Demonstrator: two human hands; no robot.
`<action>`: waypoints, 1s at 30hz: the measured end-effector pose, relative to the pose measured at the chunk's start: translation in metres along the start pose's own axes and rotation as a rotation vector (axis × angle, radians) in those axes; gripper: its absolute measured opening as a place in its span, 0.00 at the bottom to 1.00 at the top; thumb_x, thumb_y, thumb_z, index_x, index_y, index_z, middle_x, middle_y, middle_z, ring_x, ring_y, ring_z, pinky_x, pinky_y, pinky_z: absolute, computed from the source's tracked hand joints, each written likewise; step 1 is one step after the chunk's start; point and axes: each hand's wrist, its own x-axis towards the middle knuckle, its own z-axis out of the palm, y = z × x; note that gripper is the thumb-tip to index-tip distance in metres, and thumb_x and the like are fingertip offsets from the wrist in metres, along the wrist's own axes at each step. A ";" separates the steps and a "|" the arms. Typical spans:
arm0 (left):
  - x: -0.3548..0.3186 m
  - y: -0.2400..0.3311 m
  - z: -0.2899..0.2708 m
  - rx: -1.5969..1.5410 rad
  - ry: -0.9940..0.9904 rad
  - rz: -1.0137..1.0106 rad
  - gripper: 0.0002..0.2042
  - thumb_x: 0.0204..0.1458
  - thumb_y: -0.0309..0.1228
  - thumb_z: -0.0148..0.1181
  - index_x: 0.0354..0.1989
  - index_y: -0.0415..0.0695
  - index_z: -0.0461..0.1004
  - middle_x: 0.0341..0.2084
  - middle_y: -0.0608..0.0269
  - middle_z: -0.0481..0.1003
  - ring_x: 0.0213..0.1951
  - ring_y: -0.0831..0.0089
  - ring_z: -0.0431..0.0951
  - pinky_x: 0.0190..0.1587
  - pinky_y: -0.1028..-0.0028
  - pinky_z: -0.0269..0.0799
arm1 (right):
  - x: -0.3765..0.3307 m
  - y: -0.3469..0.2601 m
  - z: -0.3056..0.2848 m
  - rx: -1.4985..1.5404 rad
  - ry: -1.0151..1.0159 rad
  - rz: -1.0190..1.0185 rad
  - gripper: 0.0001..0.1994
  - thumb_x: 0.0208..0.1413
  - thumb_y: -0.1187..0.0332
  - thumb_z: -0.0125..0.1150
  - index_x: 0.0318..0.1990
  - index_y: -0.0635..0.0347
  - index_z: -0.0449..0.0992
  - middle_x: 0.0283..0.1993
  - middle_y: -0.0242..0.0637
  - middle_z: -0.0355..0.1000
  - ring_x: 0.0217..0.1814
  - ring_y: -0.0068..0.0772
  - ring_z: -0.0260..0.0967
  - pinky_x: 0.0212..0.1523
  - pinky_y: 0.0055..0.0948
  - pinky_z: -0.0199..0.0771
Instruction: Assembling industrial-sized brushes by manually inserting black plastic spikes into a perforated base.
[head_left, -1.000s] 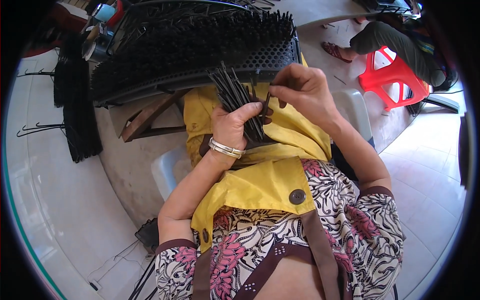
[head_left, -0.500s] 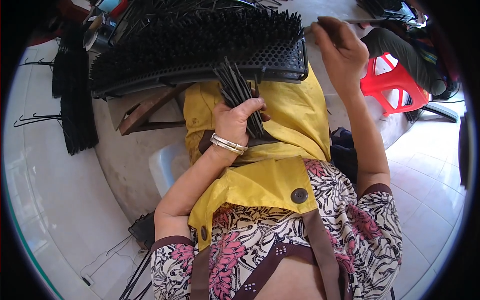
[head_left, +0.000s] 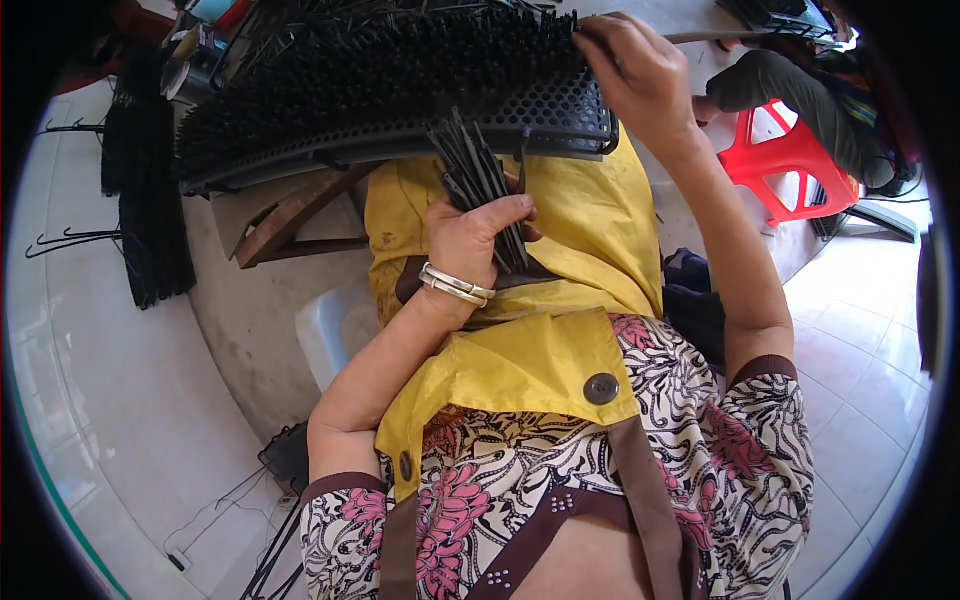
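Note:
My left hand point(head_left: 470, 228) is closed around a bundle of thin dark strips point(head_left: 468, 165), held over my lap with the thumb across them. Beyond it lies a black perforated rack point(head_left: 560, 118), its holes packed with upright thin black pieces point(head_left: 370, 75). At the rack's far right end is my right hand point(head_left: 638, 82), its thumb and fingers pinched together beside the outermost pieces. Whatever is between those fingertips is too small and dark to make out.
A yellow apron point(head_left: 590, 220) covers my lap. Dark hanging bundles point(head_left: 150, 200) with protruding hooks are at the left. A brown support point(head_left: 290, 225) stands under the rack. To the right, a person's leg point(head_left: 800, 90) is beside a red plastic stool point(head_left: 790, 180).
My right hand has moved left, from beyond the rack's right end to its upright pieces. The left hand keeps its hold on the strips, nearly still.

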 end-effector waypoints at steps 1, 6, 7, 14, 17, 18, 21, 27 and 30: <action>0.000 0.000 0.000 -0.001 -0.005 -0.002 0.09 0.39 0.19 0.60 0.31 0.34 0.70 0.21 0.57 0.73 0.22 0.70 0.75 0.25 0.74 0.74 | -0.004 0.006 0.004 -0.029 -0.108 -0.023 0.07 0.43 0.78 0.58 0.32 0.65 0.72 0.28 0.43 0.69 0.29 0.43 0.69 0.29 0.30 0.68; 0.000 0.000 0.001 0.026 0.017 0.004 0.08 0.38 0.18 0.59 0.29 0.34 0.70 0.21 0.57 0.73 0.22 0.70 0.75 0.24 0.74 0.74 | -0.008 0.003 0.007 -0.262 -0.461 0.007 0.09 0.46 0.73 0.57 0.37 0.61 0.73 0.27 0.45 0.67 0.28 0.49 0.65 0.28 0.35 0.67; 0.000 0.000 0.002 0.029 0.028 0.007 0.07 0.38 0.18 0.59 0.28 0.34 0.71 0.21 0.57 0.74 0.22 0.70 0.75 0.24 0.74 0.74 | -0.010 -0.002 0.003 -0.264 -0.459 0.008 0.09 0.46 0.73 0.57 0.37 0.61 0.73 0.27 0.45 0.67 0.28 0.49 0.65 0.28 0.35 0.67; -0.002 0.002 0.001 -0.004 -0.062 0.002 0.07 0.39 0.18 0.59 0.28 0.34 0.71 0.21 0.57 0.74 0.22 0.70 0.75 0.25 0.74 0.75 | -0.043 -0.069 -0.009 0.659 -0.500 0.690 0.10 0.45 0.78 0.58 0.38 0.69 0.71 0.29 0.35 0.72 0.26 0.22 0.68 0.26 0.20 0.68; -0.003 0.001 0.002 0.046 -0.108 0.006 0.07 0.41 0.19 0.57 0.31 0.35 0.69 0.22 0.56 0.73 0.25 0.68 0.75 0.27 0.70 0.75 | -0.037 -0.068 -0.016 0.818 -0.459 0.933 0.10 0.44 0.80 0.59 0.37 0.69 0.71 0.27 0.34 0.72 0.23 0.17 0.67 0.23 0.16 0.66; -0.002 0.000 0.002 0.026 -0.073 0.024 0.07 0.41 0.19 0.57 0.31 0.35 0.69 0.22 0.57 0.73 0.25 0.68 0.75 0.28 0.70 0.75 | -0.035 -0.065 -0.016 0.771 -0.345 0.911 0.10 0.44 0.80 0.59 0.37 0.70 0.71 0.27 0.34 0.72 0.22 0.17 0.66 0.22 0.15 0.66; 0.000 0.000 0.001 0.001 -0.027 0.040 0.06 0.42 0.21 0.58 0.30 0.35 0.70 0.21 0.58 0.73 0.23 0.69 0.75 0.26 0.72 0.74 | -0.023 -0.047 -0.016 0.639 -0.112 0.790 0.09 0.45 0.79 0.59 0.36 0.71 0.71 0.26 0.34 0.72 0.22 0.17 0.66 0.23 0.15 0.66; -0.001 0.000 0.000 0.050 -0.101 0.027 0.05 0.43 0.24 0.58 0.28 0.36 0.70 0.18 0.61 0.71 0.18 0.74 0.71 0.21 0.77 0.69 | -0.013 -0.015 0.005 0.417 0.273 0.541 0.09 0.45 0.77 0.61 0.35 0.68 0.72 0.27 0.31 0.72 0.26 0.14 0.67 0.27 0.13 0.68; -0.001 0.000 -0.001 0.048 -0.122 0.031 0.05 0.43 0.24 0.58 0.28 0.36 0.70 0.18 0.62 0.70 0.17 0.75 0.70 0.20 0.77 0.68 | -0.014 -0.012 0.011 0.144 0.157 0.394 0.09 0.45 0.75 0.62 0.35 0.67 0.72 0.27 0.34 0.73 0.26 0.16 0.68 0.28 0.16 0.69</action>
